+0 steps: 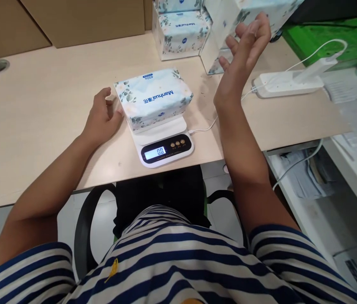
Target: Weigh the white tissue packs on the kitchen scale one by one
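Note:
A floral pack of tissues (154, 99) marked "Manhua" lies on a white digital scale (162, 141), whose lit display reads 0.0. To its left, my left hand (102, 116) rests on the tabletop, thumb and fingers apart with nothing in them. The thumb tip is close to the pack's left side; whether they touch I cannot tell. My right hand (244, 48) is raised to the right of the scale, empty, its fingers loosely bent and apart. Behind that hand stands a large block of tissue packs (219, 25), partly hidden by it.
More tissue packs (183, 36) are stacked at the back. Cardboard boxes (86, 19) line the rear left. A white power strip (287, 84) lies on the right, and a thin white cable (205, 128) runs to the scale. The table's front edge is just before the scale.

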Tool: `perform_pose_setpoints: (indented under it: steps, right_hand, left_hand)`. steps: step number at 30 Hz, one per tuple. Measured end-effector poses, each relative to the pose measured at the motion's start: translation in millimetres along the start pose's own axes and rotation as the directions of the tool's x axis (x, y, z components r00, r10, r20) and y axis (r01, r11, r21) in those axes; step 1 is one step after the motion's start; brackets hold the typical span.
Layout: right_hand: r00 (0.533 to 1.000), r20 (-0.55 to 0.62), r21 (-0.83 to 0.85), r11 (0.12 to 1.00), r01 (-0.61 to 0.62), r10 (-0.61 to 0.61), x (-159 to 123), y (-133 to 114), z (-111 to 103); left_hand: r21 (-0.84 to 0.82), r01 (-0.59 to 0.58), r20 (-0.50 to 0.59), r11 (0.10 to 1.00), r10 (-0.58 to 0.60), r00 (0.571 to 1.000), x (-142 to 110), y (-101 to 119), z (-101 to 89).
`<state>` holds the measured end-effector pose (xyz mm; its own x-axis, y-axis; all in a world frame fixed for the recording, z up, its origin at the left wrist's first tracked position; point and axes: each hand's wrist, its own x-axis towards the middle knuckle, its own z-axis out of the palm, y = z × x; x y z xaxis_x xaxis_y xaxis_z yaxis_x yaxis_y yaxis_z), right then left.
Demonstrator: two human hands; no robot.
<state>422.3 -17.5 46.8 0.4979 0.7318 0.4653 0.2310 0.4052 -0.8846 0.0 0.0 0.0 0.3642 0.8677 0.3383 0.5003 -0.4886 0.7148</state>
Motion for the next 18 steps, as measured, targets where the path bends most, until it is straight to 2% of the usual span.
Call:
perform_pose_setpoints:
  steps: [3, 10, 18]
  right_hand:
    - [1.000, 0.003, 0.017, 1.000, 0.005, -0.005, -2, 5, 1]
    - [1.000, -0.015, 0.086, 0.996, 0.011, -0.010, -9, -4, 5]
    - [1.000, 0.025, -0.011, 1.000, 0.012, -0.012, -7, -1, 0]
  left_hand:
    - [0.054, 0.057, 0.099, 0.997, -0.062, 0.993, -3, 14, -3.8]
    - [0.022, 0.083, 0.110, 0.996, -0.085, 0.990, -5, 17, -3.6]
    - [-0.018, 0.131, 0.136, 0.991, -0.128, 0.982, -7, 33, -5.7]
